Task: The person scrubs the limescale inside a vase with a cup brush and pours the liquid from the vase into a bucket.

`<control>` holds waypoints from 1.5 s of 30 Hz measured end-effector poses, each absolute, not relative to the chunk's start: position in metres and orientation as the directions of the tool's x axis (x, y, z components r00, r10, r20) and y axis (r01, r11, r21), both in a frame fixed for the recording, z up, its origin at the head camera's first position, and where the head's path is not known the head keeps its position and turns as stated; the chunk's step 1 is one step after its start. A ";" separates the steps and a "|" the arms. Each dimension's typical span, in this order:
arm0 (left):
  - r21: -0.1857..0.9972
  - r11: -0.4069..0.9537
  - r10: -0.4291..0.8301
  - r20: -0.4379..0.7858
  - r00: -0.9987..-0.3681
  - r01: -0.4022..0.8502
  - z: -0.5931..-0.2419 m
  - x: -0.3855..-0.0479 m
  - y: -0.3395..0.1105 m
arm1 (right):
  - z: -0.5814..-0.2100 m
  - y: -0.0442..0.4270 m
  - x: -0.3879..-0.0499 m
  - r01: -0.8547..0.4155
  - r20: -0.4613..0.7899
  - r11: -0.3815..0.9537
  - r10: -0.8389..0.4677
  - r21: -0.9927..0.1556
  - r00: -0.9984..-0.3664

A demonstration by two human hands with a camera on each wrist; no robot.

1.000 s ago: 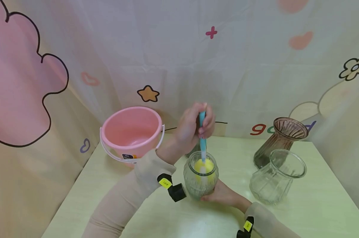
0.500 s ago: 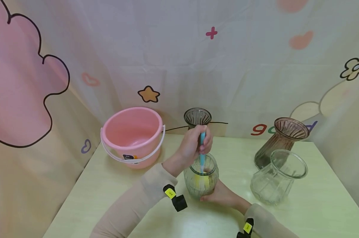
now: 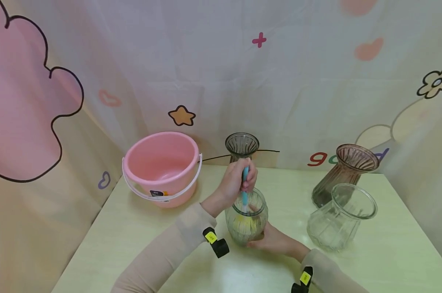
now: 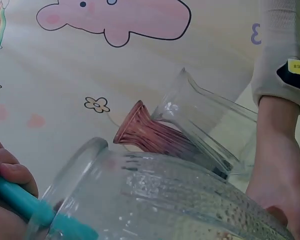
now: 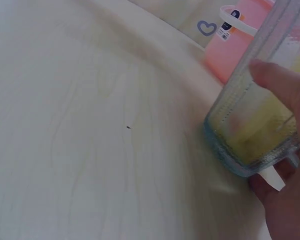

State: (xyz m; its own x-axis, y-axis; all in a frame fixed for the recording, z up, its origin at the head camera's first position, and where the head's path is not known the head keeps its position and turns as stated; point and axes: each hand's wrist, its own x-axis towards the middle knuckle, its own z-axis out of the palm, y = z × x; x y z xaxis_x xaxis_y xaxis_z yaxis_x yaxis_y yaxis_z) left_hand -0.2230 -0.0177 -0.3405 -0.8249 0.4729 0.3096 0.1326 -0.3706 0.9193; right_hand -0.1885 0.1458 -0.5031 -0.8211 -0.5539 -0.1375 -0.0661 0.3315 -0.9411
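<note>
In the head view, my left hand [image 3: 233,181] grips the turquoise handle of a sponge bottle brush [image 3: 245,198] just above a ribbed clear glass jar [image 3: 239,238]. The brush's yellow sponge head [image 3: 244,222] shows through the glass, inside the jar. My right hand [image 3: 277,243] holds the jar low on its right side. The right wrist view has the thumb of that hand [image 5: 290,200] against the glass wall, with yellow visible inside. From the left wrist, the turquoise handle [image 4: 15,197] enters the jar's mouth, and the curled fingers are partly out of frame.
A pink bucket [image 3: 162,181] with a white handle stands at the left. Behind the jar is a grey glass vase [image 3: 242,144]. To the right stand a brownish-purple vase [image 3: 338,179] and a wide-mouthed clear vase [image 3: 332,232]. A printed curtain [image 3: 213,61] hangs behind the table.
My left hand has moved down, and the sponge head has sunk from near the jar's mouth deeper inside. The grey vase behind has come into view. My right hand stays on the jar.
</note>
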 end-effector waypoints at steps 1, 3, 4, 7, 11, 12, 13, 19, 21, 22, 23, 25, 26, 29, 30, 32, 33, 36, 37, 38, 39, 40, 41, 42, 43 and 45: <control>0.920 -0.370 0.474 0.308 -0.825 0.130 -0.340 -0.223 -0.018 | -0.503 0.147 -0.189 -0.068 -0.139 0.329 -0.566 -0.942 -0.813; 0.918 -0.377 0.478 0.304 -0.824 0.120 -0.339 -0.223 -0.019 | -0.502 0.150 -0.191 -0.073 -0.141 0.333 -0.576 -0.940 -0.805; 0.917 -0.382 0.481 0.299 -0.824 0.110 -0.339 -0.222 -0.019 | -0.503 0.150 -0.191 -0.080 -0.138 0.335 -0.577 -0.939 -0.805; 0.915 -0.394 0.491 0.293 -0.821 0.091 -0.337 -0.219 -0.018 | -0.506 0.150 -0.192 -0.082 -0.132 0.338 -0.564 -0.938 -0.815; 0.911 -0.401 0.506 0.309 -0.806 0.097 -0.332 -0.213 -0.017 | -0.509 0.147 -0.191 -0.072 -0.127 0.340 -0.528 -0.938 -0.840; 0.908 -0.407 0.510 0.318 -0.800 0.101 -0.330 -0.212 -0.016 | -0.509 0.146 -0.191 -0.067 -0.126 0.334 -0.523 -0.940 -0.843; 0.904 -0.414 0.512 0.326 -0.795 0.104 -0.328 -0.211 -0.016 | -0.509 0.145 -0.191 -0.066 -0.123 0.331 -0.519 -0.941 -0.846; 0.875 -0.468 0.527 0.393 -0.754 0.128 -0.297 -0.208 -0.018 | -0.510 0.144 -0.191 -0.080 -0.104 0.316 -0.524 -0.945 -0.845; 0.860 -0.489 0.531 0.427 -0.732 0.147 -0.283 -0.207 -0.019 | -0.510 0.145 -0.191 -0.088 -0.096 0.308 -0.534 -0.947 -0.840; 0.852 -0.499 0.531 0.444 -0.722 0.157 -0.276 -0.207 -0.019 | -0.510 0.145 -0.191 -0.093 -0.091 0.306 -0.538 -0.948 -0.838; 0.845 -0.511 0.532 0.456 -0.713 0.159 -0.270 -0.207 -0.019 | -0.510 0.145 -0.191 -0.096 -0.089 0.305 -0.541 -0.947 -0.836; 0.835 -0.523 0.532 0.476 -0.701 0.170 -0.260 -0.207 -0.020 | -0.511 0.145 -0.191 -0.099 -0.085 0.300 -0.545 -0.949 -0.834; 0.832 -0.526 0.533 0.482 -0.696 0.173 -0.257 -0.207 -0.020 | -0.511 0.144 -0.192 -0.101 -0.082 0.297 -0.546 -0.950 -0.834; 0.833 -0.528 0.541 0.478 -0.692 0.163 -0.255 -0.207 -0.020 | -0.511 0.144 -0.191 -0.100 -0.078 0.289 -0.546 -0.952 -0.834; 0.835 -0.528 0.544 0.474 -0.692 0.156 -0.257 -0.207 -0.020 | -0.511 0.144 -0.191 -0.102 -0.075 0.287 -0.546 -0.952 -0.835; 0.836 -0.531 0.551 0.464 -0.693 0.137 -0.263 -0.209 -0.019 | -0.511 0.144 -0.191 -0.111 -0.066 0.285 -0.546 -0.952 -0.835; 0.839 -0.529 0.556 0.455 -0.696 0.125 -0.266 -0.209 -0.019 | -0.510 0.144 -0.191 -0.115 -0.062 0.283 -0.547 -0.952 -0.835; 0.853 -0.511 0.565 0.423 -0.709 0.102 -0.279 -0.209 -0.017 | -0.510 0.144 -0.191 -0.130 -0.050 0.284 -0.547 -0.950 -0.836; 0.859 -0.502 0.566 0.412 -0.715 0.098 -0.283 -0.209 -0.017 | -0.511 0.144 -0.191 -0.133 -0.048 0.287 -0.546 -0.949 -0.836; 0.866 -0.490 0.566 0.400 -0.721 0.096 -0.288 -0.208 -0.016 | -0.511 0.143 -0.191 -0.136 -0.045 0.288 -0.543 -0.948 -0.838; 0.874 -0.476 0.565 0.388 -0.728 0.096 -0.292 -0.208 -0.016 | -0.512 0.143 -0.191 -0.137 -0.043 0.288 -0.541 -0.948 -0.840; 0.880 -0.466 0.564 0.379 -0.734 0.096 -0.296 -0.208 -0.016 | -0.512 0.143 -0.191 -0.135 -0.043 0.288 -0.535 -0.948 -0.843; 0.883 -0.459 0.561 0.371 -0.740 0.095 -0.300 -0.208 -0.016 | -0.512 0.143 -0.191 -0.131 -0.045 0.290 -0.530 -0.948 -0.847; 0.886 -0.454 0.559 0.365 -0.744 0.094 -0.304 -0.208 -0.015 | -0.512 0.142 -0.190 -0.132 -0.042 0.291 -0.524 -0.947 -0.851; 0.890 -0.447 0.558 0.356 -0.750 0.090 -0.308 -0.208 -0.015 | -0.512 0.142 -0.190 -0.131 -0.041 0.291 -0.518 -0.948 -0.854; 0.899 -0.429 0.557 0.336 -0.759 0.084 -0.316 -0.209 -0.015 | -0.512 0.141 -0.189 -0.132 -0.038 0.291 -0.511 -0.948 -0.859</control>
State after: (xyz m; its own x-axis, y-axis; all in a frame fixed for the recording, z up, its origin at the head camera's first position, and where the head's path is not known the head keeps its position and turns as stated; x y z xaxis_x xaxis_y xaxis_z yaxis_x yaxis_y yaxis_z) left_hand -0.2089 -0.0150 -0.3156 -0.7592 0.5572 0.3363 0.0836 -0.4289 0.8995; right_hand -0.1892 0.1411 -0.5121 -0.8585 -0.5114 -0.0375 -0.1319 0.2911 -0.9476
